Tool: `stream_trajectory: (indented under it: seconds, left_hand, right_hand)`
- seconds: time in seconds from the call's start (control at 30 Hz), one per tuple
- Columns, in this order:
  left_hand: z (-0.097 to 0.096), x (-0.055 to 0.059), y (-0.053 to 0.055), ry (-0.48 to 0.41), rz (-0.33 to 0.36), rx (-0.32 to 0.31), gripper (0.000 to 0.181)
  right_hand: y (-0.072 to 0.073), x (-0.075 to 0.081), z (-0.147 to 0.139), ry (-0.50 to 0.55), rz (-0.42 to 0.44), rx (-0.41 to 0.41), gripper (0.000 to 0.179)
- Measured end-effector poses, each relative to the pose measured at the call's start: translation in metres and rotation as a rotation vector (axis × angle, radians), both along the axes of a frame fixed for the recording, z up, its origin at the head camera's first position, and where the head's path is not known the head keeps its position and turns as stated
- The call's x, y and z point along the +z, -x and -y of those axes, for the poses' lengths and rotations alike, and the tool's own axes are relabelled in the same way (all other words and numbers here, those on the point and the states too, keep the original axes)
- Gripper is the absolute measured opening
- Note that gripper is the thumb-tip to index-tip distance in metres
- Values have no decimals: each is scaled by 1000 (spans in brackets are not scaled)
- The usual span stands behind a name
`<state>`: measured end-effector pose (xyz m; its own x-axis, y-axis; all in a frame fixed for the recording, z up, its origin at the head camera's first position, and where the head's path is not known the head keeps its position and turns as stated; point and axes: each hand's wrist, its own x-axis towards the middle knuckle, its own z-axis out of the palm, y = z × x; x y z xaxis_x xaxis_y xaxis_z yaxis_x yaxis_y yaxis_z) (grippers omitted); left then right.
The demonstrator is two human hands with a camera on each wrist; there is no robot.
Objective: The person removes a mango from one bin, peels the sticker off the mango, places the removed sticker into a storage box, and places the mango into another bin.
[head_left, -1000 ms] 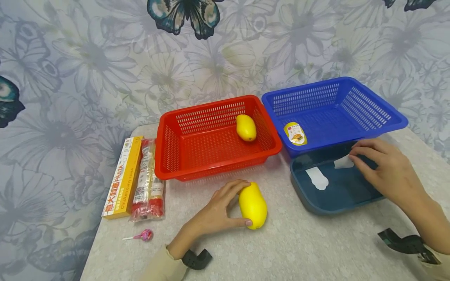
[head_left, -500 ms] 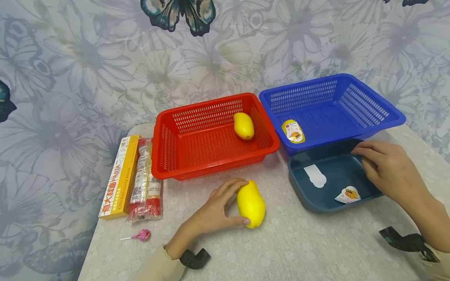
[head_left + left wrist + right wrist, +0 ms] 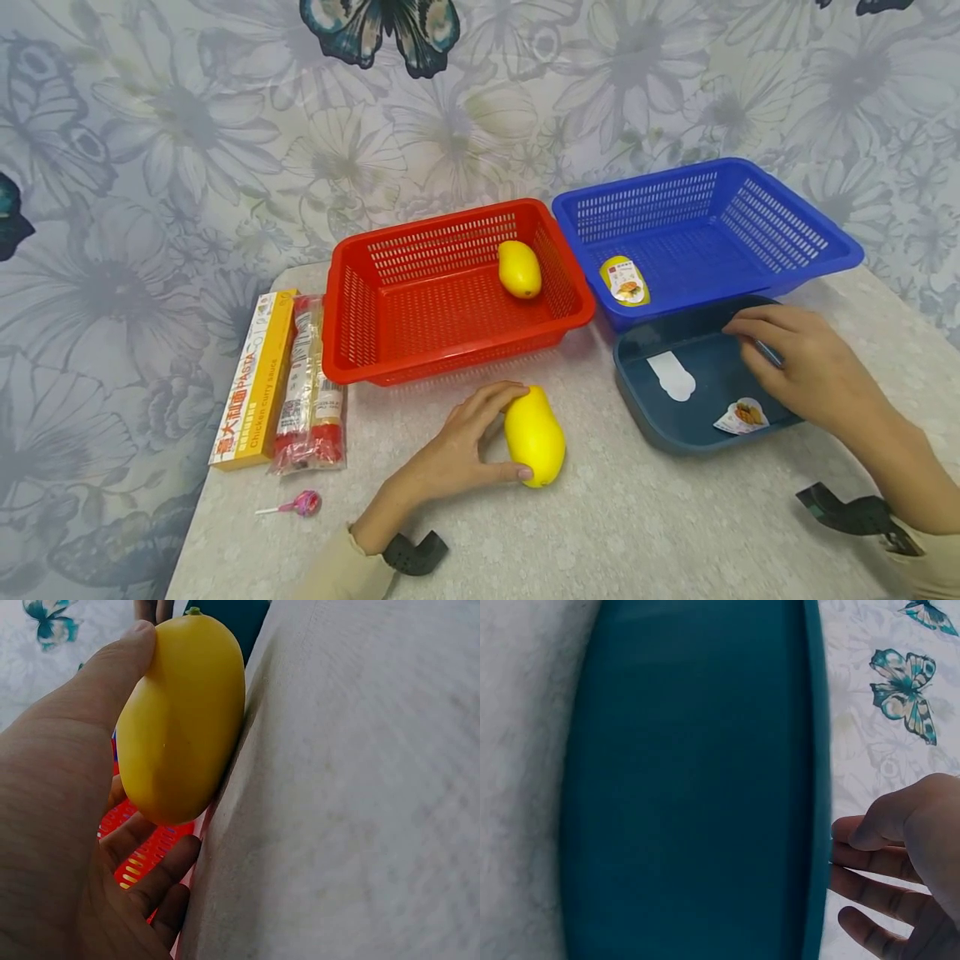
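A yellow mango (image 3: 542,433) lies on the table, and my left hand (image 3: 457,454) holds it between thumb and fingertips. The left wrist view shows the thumb on one side of the mango (image 3: 184,712) and fingers round the other end. My right hand (image 3: 813,362) hovers over the right part of a dark teal tub (image 3: 712,375), its fingers loosely bent. Nothing shows between those fingers in the right wrist view. Two paper labels lie in the tub: a white one, blank side up (image 3: 673,377), and one with an orange fruit picture (image 3: 742,415).
Behind stand a red basket (image 3: 457,321) with a mango (image 3: 519,270) and a blue basket (image 3: 675,250) with a labelled yellow fruit (image 3: 626,282). At left lie a pasta box (image 3: 255,379), a noodle pack (image 3: 309,383) and a lollipop (image 3: 303,503). The patterned wall rises behind.
My right hand let go of a label, which now lies picture side up in the tub. That hand then shifted slightly left. The left hand stays on the mango.
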<state>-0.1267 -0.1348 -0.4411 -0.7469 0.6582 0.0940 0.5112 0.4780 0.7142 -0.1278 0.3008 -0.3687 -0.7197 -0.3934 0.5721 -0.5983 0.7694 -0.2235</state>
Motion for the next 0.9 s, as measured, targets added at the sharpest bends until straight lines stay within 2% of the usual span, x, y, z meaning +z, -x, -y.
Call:
stream_trajectory:
  seconds: [0.1,0.27,0.33,0.7,0.9]
  left_hand:
    - [0,0,0,2,-5,0,93]
    - [0,-1,0,0,-13,0,93]
    - [0,-1,0,-5,-18,-2,94]
    - [1,0,-1,4,-11,-1,94]
    - [-1,0,-2,-13,6,-9,94]
  right_hand:
    - [1,3,6,7,1,7,19]
    - [3,7,16,17,-18,29,58]
    - [4,9,21,18,-25,42,63]
    - [10,16,47,-4,-22,82,61]
    - [19,19,59,-19,-33,146,58]
